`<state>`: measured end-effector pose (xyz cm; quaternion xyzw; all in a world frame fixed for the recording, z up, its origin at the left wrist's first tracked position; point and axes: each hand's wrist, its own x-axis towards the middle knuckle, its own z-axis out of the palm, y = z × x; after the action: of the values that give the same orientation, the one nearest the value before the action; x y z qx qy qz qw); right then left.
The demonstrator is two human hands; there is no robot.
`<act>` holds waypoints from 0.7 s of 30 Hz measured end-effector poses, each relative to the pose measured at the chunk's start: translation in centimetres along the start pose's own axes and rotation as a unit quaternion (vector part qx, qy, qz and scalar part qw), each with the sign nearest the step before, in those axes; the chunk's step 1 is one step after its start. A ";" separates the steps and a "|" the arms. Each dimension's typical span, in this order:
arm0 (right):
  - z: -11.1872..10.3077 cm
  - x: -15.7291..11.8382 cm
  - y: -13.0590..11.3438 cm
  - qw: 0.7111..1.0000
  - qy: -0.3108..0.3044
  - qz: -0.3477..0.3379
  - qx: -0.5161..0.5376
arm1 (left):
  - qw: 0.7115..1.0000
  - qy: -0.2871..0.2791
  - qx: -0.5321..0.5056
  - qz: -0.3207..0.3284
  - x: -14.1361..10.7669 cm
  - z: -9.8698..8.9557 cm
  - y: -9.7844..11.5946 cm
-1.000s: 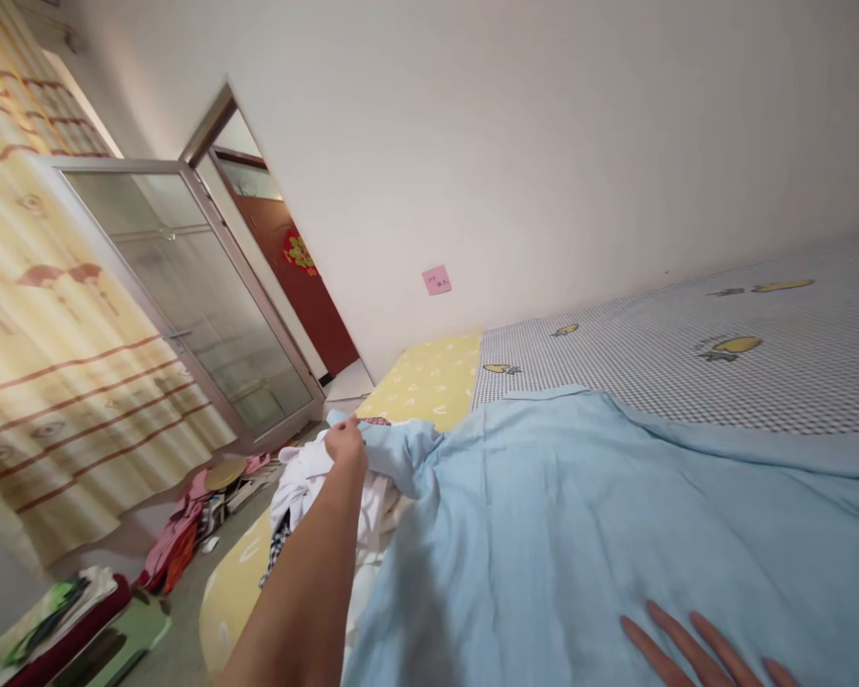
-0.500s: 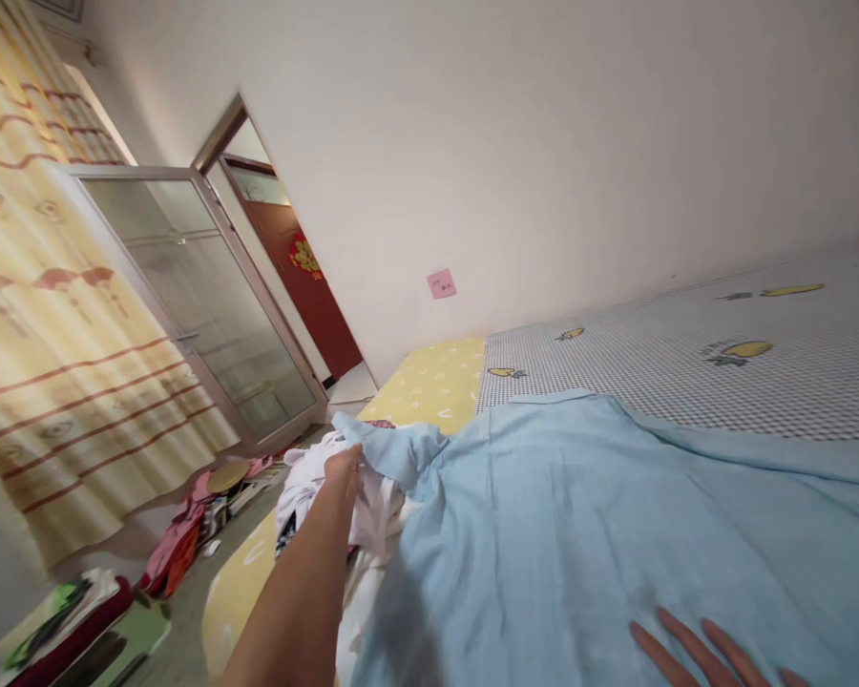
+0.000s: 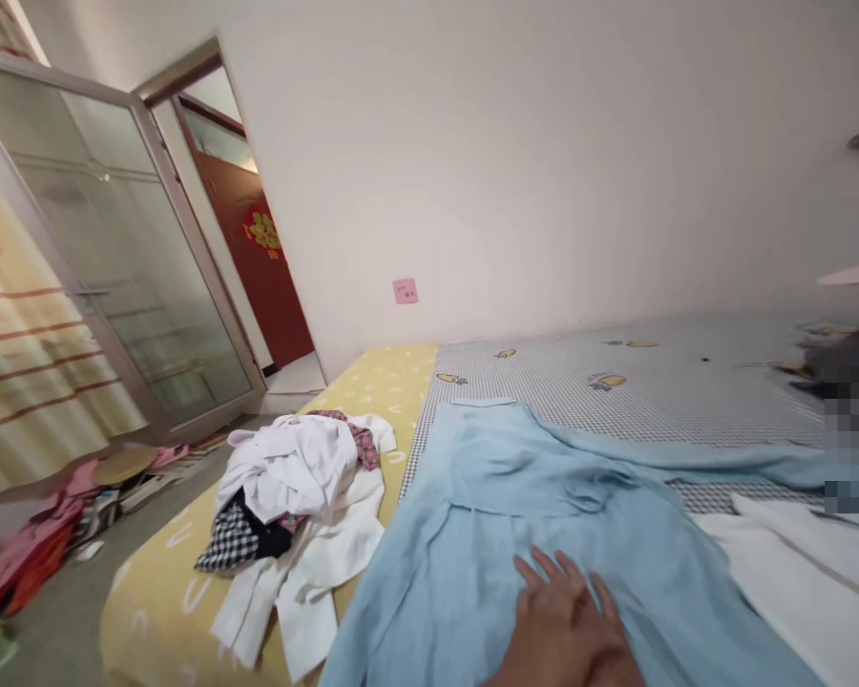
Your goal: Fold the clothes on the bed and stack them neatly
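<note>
A light blue shirt (image 3: 429,582) lies spread on the bed, its collar pointing to the wall. One long sleeve (image 3: 730,463) stretches out to the right, and a bunched fold of blue cloth lies across the upper body. At the bottom edge my right hand (image 3: 565,620) rests on the shirt, fingers apart and pressed lightly down. Skin seems to overlap there, and I cannot separate my left hand from it. To the left is a heap of clothes (image 3: 293,468), white on top, with black-and-white checked cloth and white sleeves hanging out.
The bed has a yellow cover (image 3: 393,382) beside a grey checked sheet (image 3: 544,377) with pineapples. White cloth (image 3: 794,563) lies at right, below a dark, partly pixelated shape (image 3: 851,358). Pink cloth (image 3: 35,534) lies on the floor near the glass door (image 3: 164,277).
My left hand has left the shirt's left sleeve by the heap, and that sleeve no longer stretches left. The view has swung right, bringing more of the bed's right side into sight.
</note>
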<state>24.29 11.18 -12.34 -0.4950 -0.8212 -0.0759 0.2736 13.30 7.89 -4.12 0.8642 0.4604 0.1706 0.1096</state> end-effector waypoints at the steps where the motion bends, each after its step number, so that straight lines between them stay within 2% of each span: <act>1: -0.9 0.2 -0.5 0.999 -0.023 0.021 0.007 | 1.000 0.009 0.002 0.002 -2.7 1.4 -0.2; 2: -1.9 0.5 -1.0 0.998 -0.048 0.041 0.010 | 0.999 0.031 0.009 0.014 -5.5 2.1 -0.6; 3: -2.9 0.8 -1.6 0.995 -0.075 0.058 0.009 | 0.994 0.092 0.035 0.036 -8.5 2.1 -1.3; 4: -3.8 1.1 -2.0 0.993 -0.099 0.071 0.005 | 0.981 0.175 0.070 0.044 -11.5 1.6 -2.0; 5: -4.6 1.3 -2.4 0.990 -0.121 0.079 -0.003 | 0.956 0.270 0.110 0.016 -14.6 0.7 -2.6; 6: -5.2 1.5 -2.7 0.987 -0.136 0.084 -0.012 | 0.939 0.312 0.141 -0.039 -17.6 -0.4 -3.2; 8: -5.7 1.7 -2.9 0.984 -0.154 0.086 -0.025 | 0.901 0.346 0.185 -0.185 -22.6 -3.0 -3.9; 10: -5.7 1.7 -3.0 0.983 -0.161 0.086 -0.023 | 0.850 0.366 0.211 -0.313 -25.8 -5.1 -4.3; 12: -5.7 1.7 -3.1 0.981 -0.162 0.103 0.011 | 0.808 0.378 0.223 -0.392 -27.2 -6.2 -5.0; 14: -6.1 1.8 -3.5 0.968 -0.159 0.150 0.119 | 0.803 0.351 0.218 -0.429 -27.3 -6.2 -5.9; 17: -7.2 2.6 -3.8 0.917 -0.131 0.224 0.304 | 0.844 0.272 0.203 -0.415 -26.6 -5.5 -8.0; 19: -7.7 3.5 -3.1 0.891 -0.099 0.264 0.356 | 0.878 0.233 0.177 -0.379 -26.0 -5.2 -9.7; 21: -8.2 4.3 -1.6 0.856 -0.057 0.326 0.397 | 0.898 0.214 0.126 -0.363 -25.6 -5.3 -10.9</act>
<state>24.45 10.48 -3.00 -0.5872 -0.5872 0.3788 0.4085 -10.35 -7.23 -8.00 0.5865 0.7721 0.2401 -0.0472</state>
